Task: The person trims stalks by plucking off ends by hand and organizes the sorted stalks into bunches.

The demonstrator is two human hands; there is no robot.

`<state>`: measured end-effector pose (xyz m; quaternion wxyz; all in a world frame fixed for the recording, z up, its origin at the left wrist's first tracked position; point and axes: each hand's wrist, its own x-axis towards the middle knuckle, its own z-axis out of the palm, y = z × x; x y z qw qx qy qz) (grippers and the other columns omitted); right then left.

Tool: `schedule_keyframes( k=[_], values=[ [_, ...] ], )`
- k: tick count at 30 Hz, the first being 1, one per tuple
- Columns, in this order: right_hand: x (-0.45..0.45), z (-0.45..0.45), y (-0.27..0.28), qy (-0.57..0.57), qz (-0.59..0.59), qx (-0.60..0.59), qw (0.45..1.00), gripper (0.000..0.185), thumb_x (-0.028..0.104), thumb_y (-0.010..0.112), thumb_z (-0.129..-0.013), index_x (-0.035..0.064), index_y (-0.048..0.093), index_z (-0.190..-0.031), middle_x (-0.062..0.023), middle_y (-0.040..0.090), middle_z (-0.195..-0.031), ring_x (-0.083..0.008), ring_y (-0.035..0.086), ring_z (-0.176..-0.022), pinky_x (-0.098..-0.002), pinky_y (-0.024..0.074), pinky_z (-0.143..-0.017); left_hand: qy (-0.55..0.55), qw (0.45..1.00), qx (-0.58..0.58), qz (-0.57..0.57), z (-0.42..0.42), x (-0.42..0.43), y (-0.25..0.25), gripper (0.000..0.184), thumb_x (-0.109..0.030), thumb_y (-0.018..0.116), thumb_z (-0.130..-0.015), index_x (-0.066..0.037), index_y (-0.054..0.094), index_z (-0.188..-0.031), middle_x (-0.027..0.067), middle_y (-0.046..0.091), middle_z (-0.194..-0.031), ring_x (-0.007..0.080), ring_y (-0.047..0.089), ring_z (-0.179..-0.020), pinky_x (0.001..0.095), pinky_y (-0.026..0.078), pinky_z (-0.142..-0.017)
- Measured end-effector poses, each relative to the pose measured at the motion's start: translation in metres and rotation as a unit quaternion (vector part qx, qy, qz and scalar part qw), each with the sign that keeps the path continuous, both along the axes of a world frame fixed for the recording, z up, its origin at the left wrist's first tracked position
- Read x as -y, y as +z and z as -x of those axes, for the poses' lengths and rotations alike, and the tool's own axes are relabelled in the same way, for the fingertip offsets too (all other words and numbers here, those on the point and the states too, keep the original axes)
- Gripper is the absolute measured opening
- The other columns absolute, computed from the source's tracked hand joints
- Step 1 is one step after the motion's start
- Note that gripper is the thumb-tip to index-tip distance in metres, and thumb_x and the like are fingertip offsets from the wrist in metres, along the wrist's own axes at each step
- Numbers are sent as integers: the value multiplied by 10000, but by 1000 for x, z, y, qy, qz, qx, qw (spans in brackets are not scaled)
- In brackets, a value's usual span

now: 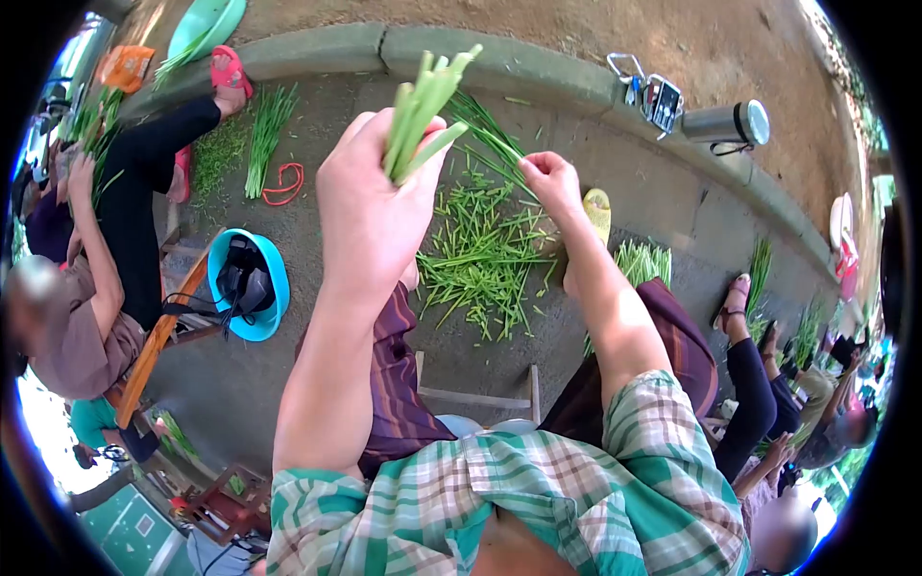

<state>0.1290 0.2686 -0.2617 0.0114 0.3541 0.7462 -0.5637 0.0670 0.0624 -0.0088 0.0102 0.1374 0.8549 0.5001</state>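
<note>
My left hand (pixel 376 187) is raised close to the camera, its fingers wrapped round a bunch of thick green stalks (pixel 423 110) whose pale ends point up. To the right, my right hand (pixel 551 182) pinches thin green stems (pixel 492 132) that run up and left behind the bunch. Whether these thin stems belong to the same bunch, I cannot tell. Below both hands, a heap of short cut green pieces (pixel 480 259) lies on the ground between my feet. A tied-looking sheaf of green stalks (pixel 642 261) rests beside my right leg.
A blue basin (pixel 277 288) with a dark bag stands at left, near a red cord (pixel 286 184) and more stalks (pixel 271 134). A metal flask (pixel 725 123) and a small device (pixel 663 104) sit on the concrete kerb (pixel 519 72). Other people sit on both sides.
</note>
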Motion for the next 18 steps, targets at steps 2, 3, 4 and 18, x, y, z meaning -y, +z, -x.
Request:
schedule_keyframes(
  k=[2, 3, 4, 18],
  values=[
    [-8, 14, 51, 20, -5, -55, 998, 240, 232, 705, -859, 13, 701, -957, -24, 686, -768, -77, 605, -681, -248, 497, -639, 12, 1000, -15, -1, 8, 3, -1, 145, -73, 723, -794, -35, 672, -925, 122, 611, -823, 261, 615, -704, 352, 476, -652],
    [-12, 19, 74, 33, 5, -72, 997, 241, 232, 703, -863, 10, 699, -957, -15, 678, -766, -73, 593, -674, -243, 489, -631, 13, 999, -41, 14, 12, 5, -2, 136, -88, 721, -801, -35, 674, -917, 123, 610, -814, 267, 618, -706, 359, 476, -658],
    [-15, 22, 97, 45, 15, -87, 995, 241, 232, 700, -867, 7, 698, -956, -5, 670, -765, -68, 581, -667, -238, 482, -622, 13, 997, -67, 28, 16, 6, -2, 129, -102, 720, -808, -35, 676, -909, 125, 609, -806, 274, 621, -708, 365, 476, -663],
    [-5, -8, 305, 340, -225, -116, 906, 188, 155, 692, -809, -9, 676, -901, -116, 679, -777, -195, 650, -690, -313, 520, -680, -292, 921, 257, -35, 11, -9, 2, 180, -135, 717, -860, -39, 708, -1012, -11, 682, -865, 57, 581, -717, 220, 458, -628]
  ],
)
